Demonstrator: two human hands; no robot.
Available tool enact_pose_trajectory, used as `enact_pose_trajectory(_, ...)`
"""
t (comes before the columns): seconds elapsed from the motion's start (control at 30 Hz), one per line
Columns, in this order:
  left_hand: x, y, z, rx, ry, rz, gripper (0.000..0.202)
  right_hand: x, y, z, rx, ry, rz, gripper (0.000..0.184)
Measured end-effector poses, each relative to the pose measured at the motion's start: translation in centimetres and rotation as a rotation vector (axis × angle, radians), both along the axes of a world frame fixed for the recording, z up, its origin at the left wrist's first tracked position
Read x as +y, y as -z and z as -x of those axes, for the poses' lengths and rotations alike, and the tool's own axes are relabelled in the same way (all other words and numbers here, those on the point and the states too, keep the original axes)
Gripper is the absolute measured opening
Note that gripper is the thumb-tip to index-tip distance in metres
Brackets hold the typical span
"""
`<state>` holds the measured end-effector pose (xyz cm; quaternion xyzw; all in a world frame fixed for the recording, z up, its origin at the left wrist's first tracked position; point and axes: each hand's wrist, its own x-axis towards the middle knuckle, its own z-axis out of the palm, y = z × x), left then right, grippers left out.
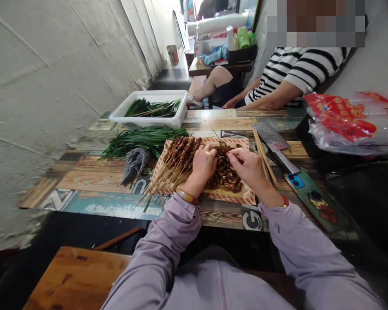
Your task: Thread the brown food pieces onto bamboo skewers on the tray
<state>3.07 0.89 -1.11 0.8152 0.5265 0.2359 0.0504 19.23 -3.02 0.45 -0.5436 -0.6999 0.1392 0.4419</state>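
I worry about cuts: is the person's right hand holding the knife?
No, the knife lies on the table, apart from the right hand, whose fingertips are at the dark food.

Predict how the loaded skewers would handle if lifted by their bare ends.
The skewers would probably stay stiff: their sticks look straight. They may feel end-heavy, with the dark pieces crowded at one end. Those glossy pieces could be slippery.
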Motion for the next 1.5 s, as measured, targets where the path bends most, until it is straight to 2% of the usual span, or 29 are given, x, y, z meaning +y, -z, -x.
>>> enact_pose_trajectory(0.1, 0.1, -0.1, 0.1, -0.139, 0.025, -0.001, 0.01, 0.0, 0.0, 0.0, 0.024, -0.008, -0.003, 0.022)
enact_pose_trajectory(0.17, 0.2, -0.1, 0.4, -0.379, 0.049, 0.033, 0.006, 0.1, 0.1, -0.1, 0.042, -0.008, -0.004, 0.022)
enact_pose_trajectory(0.33, 0.3, -0.8, 1.6, -1.173, 0.027, 0.366, 0.013, 0.1, 0.0, -0.1, 0.059, -0.028, -0.021, 0.021)
enact_pose_trajectory(0.4, 0.2, -1.1, 2.0, -1.387, 0.021, 0.463, 0.02, -0.1, -0.1, 0.0, 0.047, -0.052, -0.031, 0.019)
enact_pose_trajectory(0.5, 0.0, -1.5, 2.4, -1.582, 0.065, 0.567, 0.029, -0.4, -0.2, 0.2, 0.013, -0.104, -0.039, 0.018)
enact_pose_trajectory(0.63, -0.2, -1.6, 2.3, -1.678, 0.121, 0.626, 0.033, -0.4, -0.1, 0.3, -0.02, -0.156, -0.038, 0.018)
enact_pose_trajectory(0.87, -0.4, -1.7, 2.4, -1.746, 0.171, 0.761, 0.035, 0.0, 0.8, 0.3, -0.026, -0.164, -0.025, 0.017)
enact_pose_trajectory(1.23, -0.8, -1.9, 2.4, -1.736, 0.19, 0.745, 0.029, -0.1, 0.8, 0.3, -0.045, -0.159, -0.047, 0.016)
enact_pose_trajectory(1.5, -0.2, -1.7, 3.3, -1.77, 0.081, 0.741, 0.025, -0.4, 0.8, 0.2, -0.085, -0.154, -0.133, 0.017)
